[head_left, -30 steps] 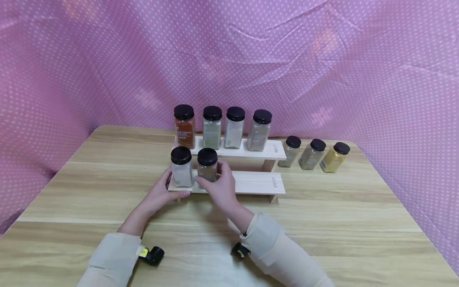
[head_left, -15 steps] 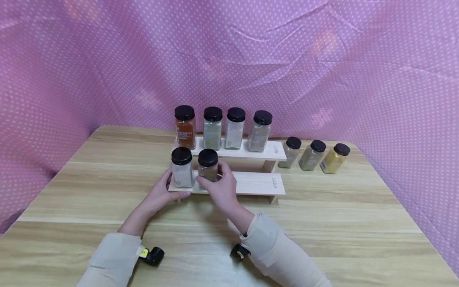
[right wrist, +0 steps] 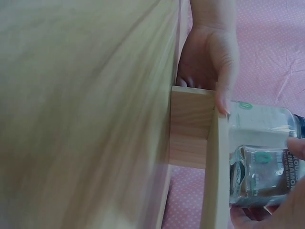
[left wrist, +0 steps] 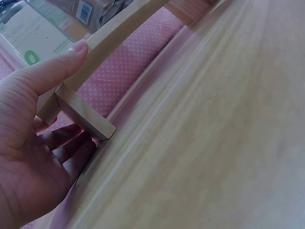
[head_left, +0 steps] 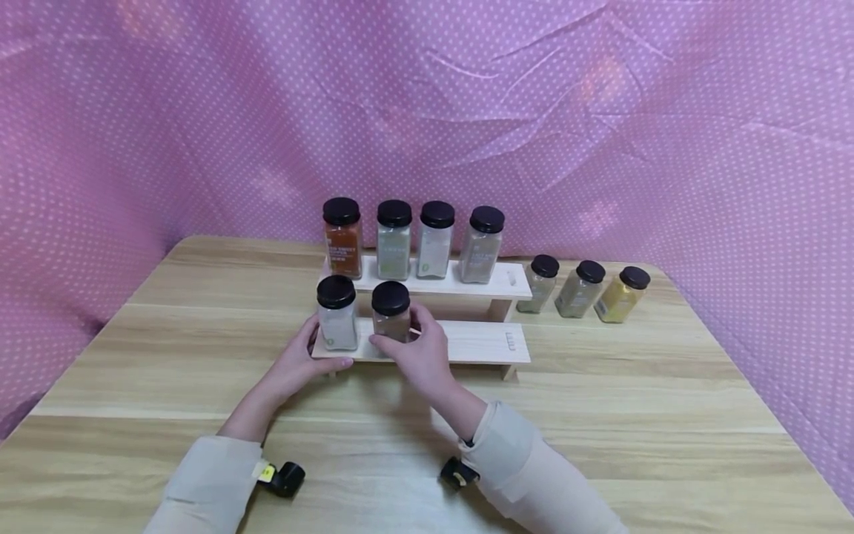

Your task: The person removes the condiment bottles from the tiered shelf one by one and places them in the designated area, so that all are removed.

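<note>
Cinnamon jar (head_left: 392, 326) stands on the low shelf (head_left: 477, 342), long way up and down, lid (head_left: 391, 298) on top. The right hand (head_left: 427, 357) holds it; the left hand (head_left: 293, 363) grips the shelf's left end.

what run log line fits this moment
left hand: holds lower shelf, left end; right hand: grips cinnamon jar; left of it: pale jar; upper shelf: four jars

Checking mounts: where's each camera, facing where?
Head: head-worn, facing forward and down at the front shelf; left hand, right hand, sleeves show.
Left wrist: on that wrist, facing the shelf's left end; left hand shows.
Right wrist: on that wrist, facing that end too; both hands show, right partly.
Wrist views share the white jar.
</note>
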### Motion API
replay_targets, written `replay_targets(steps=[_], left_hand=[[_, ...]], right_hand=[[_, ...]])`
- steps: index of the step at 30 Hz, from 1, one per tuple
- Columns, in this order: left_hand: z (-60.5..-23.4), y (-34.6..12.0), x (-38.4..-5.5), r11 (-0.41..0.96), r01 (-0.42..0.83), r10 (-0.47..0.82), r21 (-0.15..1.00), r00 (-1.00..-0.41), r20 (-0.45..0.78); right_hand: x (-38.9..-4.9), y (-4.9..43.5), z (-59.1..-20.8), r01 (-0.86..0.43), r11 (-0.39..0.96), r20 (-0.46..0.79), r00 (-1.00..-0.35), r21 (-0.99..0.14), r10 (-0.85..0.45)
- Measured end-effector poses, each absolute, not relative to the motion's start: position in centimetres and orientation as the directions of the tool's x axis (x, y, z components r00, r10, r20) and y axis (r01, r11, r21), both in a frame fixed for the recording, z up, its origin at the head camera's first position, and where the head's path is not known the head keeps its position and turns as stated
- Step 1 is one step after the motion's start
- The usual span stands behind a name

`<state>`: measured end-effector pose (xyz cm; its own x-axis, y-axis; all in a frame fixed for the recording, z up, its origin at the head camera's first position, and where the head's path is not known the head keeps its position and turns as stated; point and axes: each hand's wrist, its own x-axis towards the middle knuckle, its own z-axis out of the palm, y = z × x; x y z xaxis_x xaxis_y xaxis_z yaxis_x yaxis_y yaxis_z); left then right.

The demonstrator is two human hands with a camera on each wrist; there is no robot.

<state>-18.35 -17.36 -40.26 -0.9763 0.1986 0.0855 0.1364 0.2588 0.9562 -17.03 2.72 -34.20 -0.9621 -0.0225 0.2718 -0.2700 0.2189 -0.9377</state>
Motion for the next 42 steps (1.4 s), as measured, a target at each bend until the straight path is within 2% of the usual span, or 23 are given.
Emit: replay_targets(steps=[20,31,42], left_hand=[[-40.5,-17.5,-18.3,0.291,0.138,0.190,0.947,-0.978,0.084],[-40.5,-17.3,-18.4,0.251,0.131,0.200,0.959,-0.976,0.081],[-40.4,-17.3,-18.4,0.278,0.141,0.192,0.950,-0.977,0.089]], right_hand=[[-16.1,7.2,-33.4,-0.254,0.204,0.258,-0.966,-0.945,-0.007],[-15.8,10.4,-33.1,-0.232,0.219,0.242,-0.970,-0.948,0.019],[-15.4,13.7,-32.8,-0.155,0.200,0.161,-0.987,-0.967,0.014]])
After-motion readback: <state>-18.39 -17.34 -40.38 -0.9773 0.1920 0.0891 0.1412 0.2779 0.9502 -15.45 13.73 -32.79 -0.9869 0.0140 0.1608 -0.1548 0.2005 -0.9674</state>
